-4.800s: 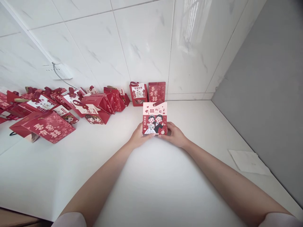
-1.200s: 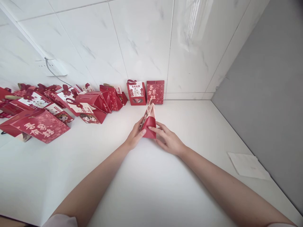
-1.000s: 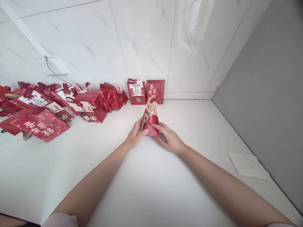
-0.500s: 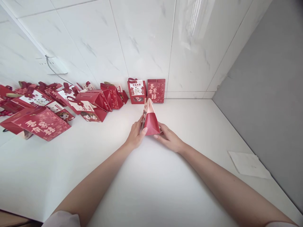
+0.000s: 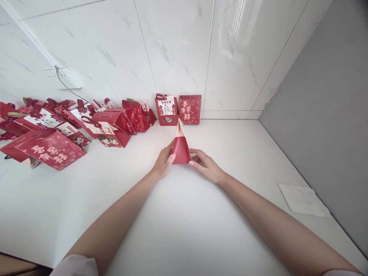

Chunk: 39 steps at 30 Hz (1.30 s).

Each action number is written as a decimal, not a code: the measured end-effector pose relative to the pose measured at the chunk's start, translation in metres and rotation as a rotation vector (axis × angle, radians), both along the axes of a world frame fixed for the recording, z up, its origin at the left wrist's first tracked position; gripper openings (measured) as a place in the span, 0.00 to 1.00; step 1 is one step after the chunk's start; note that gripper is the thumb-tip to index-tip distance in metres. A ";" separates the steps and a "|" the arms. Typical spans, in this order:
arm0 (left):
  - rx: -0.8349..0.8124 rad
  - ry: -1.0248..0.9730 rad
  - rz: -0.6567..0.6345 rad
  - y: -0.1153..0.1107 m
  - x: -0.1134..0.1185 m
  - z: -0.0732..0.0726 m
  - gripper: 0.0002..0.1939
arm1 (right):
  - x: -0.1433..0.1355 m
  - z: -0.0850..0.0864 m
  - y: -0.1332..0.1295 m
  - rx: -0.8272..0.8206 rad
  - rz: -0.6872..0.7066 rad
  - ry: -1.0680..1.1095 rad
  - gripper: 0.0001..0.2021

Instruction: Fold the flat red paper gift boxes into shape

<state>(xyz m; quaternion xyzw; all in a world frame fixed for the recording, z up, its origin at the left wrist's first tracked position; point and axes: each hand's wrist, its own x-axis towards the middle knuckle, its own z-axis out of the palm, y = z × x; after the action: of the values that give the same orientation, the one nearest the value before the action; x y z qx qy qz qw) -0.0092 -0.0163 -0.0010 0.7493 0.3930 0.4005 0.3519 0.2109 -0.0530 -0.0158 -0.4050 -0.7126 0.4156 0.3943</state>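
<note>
Since the earlier frame with the couple print facing you, the red box (image 5: 181, 150) has been turned so its narrow triangular side faces you. It stands upright mid-tabletop (image 5: 184, 222), near two boxes by the far wall. Your left hand (image 5: 164, 160) pinches its left edge, thumb in front; your right hand (image 5: 204, 165) holds the right edge, curled loosely, thumb at the lower corner. Your forearms slant inward from near left and near right.

indoor room, type unclear | tiled wall (image 5: 178, 50) | white tabletop (image 5: 172, 214) | socket (image 5: 68, 80)
</note>
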 end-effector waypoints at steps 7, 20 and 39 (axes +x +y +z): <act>-0.298 -0.461 -0.047 0.002 -0.002 -0.006 0.37 | 0.002 0.001 -0.001 0.081 -0.015 -0.043 0.34; -0.383 -0.479 0.188 0.012 -0.005 -0.017 0.38 | 0.003 -0.004 0.003 -0.010 -0.013 -0.037 0.36; -0.251 -0.304 0.025 0.008 -0.005 -0.013 0.22 | 0.004 -0.011 0.007 0.205 -0.177 -0.036 0.06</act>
<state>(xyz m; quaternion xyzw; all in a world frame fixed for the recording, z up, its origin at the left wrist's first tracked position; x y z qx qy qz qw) -0.0140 -0.0083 -0.0142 0.6255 0.3916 0.4612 0.4926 0.2146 -0.0460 -0.0264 -0.4312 -0.7197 0.2969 0.4560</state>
